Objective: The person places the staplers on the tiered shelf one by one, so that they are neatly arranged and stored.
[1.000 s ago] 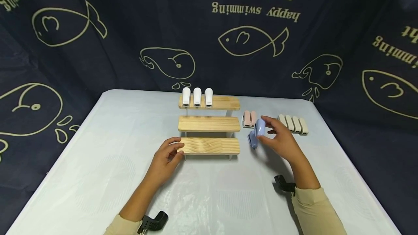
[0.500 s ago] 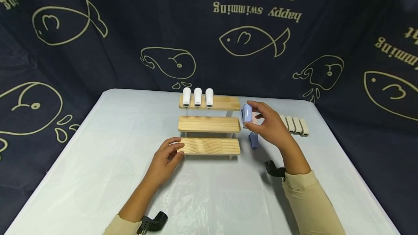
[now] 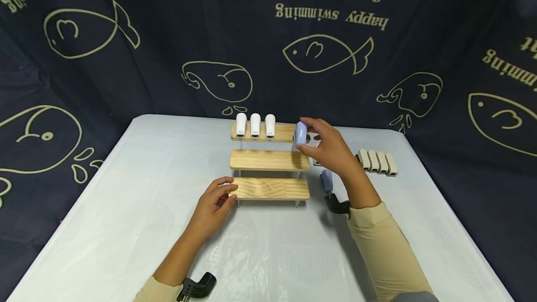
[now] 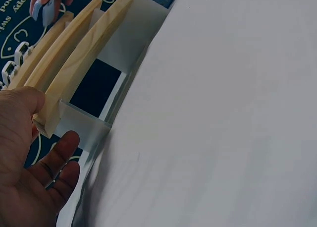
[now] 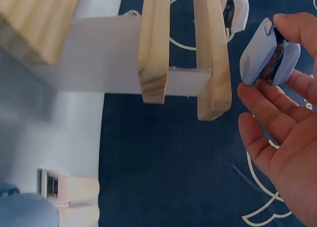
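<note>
My right hand (image 3: pixel 329 146) pinches a light-blue mini stapler (image 3: pixel 300 133) between thumb and fingers, held beside the right end of the top board (image 3: pixel 285 132) of a three-tier wooden rack. In the right wrist view the stapler (image 5: pixel 260 51) is tilted and apart from the boards. Three white staplers (image 3: pixel 255 125) stand in a row on the top board's left part. My left hand (image 3: pixel 211 204) holds the left end of the bottom board (image 3: pixel 270 188), its thumb (image 4: pixel 29 99) on the wood and two other fingers spread away from it.
A second blue stapler (image 3: pixel 327 181) lies on the white table right of the rack. Pink staplers (image 5: pixel 79 202) are mostly hidden behind my right hand in the head view. Several cream staplers (image 3: pixel 377 161) sit farther right. The middle board (image 3: pixel 268 160) lies between the other two.
My right hand has carried the blue stapler leftward and away from me, from above the other blue stapler to the top board's right end. The left hand stays still.
</note>
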`<state>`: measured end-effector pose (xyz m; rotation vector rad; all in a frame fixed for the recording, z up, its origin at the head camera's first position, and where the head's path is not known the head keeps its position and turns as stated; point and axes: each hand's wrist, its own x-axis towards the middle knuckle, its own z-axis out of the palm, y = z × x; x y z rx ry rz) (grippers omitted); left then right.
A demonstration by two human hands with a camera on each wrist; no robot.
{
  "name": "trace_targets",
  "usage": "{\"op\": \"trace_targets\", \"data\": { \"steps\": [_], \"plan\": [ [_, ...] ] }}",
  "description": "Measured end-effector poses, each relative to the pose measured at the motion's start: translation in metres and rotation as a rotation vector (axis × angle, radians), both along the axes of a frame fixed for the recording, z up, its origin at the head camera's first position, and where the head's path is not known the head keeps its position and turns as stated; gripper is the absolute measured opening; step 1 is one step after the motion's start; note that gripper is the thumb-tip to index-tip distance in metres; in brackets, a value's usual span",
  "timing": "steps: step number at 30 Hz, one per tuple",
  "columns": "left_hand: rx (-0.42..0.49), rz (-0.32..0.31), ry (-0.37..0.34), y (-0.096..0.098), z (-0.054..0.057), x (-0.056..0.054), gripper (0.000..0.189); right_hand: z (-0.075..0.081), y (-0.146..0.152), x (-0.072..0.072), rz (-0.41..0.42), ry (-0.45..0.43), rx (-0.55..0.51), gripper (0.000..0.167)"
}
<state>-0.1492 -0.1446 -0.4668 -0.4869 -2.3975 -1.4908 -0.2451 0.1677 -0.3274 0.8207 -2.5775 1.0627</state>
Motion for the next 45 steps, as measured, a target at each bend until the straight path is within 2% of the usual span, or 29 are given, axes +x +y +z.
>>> {"op": "trace_targets", "data": {
  "steps": [8, 17, 29, 45],
  "plan": [
    [-0.001, 0.0, -0.013, 0.001, -0.001, 0.0, 0.024, -0.002, -0.009, -0.014, 0.005, -0.041, -0.027, 0.066],
    [-0.013, 0.001, -0.009, 0.001, 0.0, 0.0, 0.024, -0.006, -0.021, -0.026, 0.05, -0.138, -0.104, 0.067],
    [-0.018, 0.0, -0.011, 0.001, 0.002, 0.0, 0.024, -0.009, -0.028, -0.035, 0.075, -0.151, -0.091, 0.066],
    [-0.009, 0.006, -0.017, 0.001, 0.003, 0.001, 0.024, -0.013, -0.033, -0.037, 0.086, -0.151, -0.095, 0.068]
  ]
}}
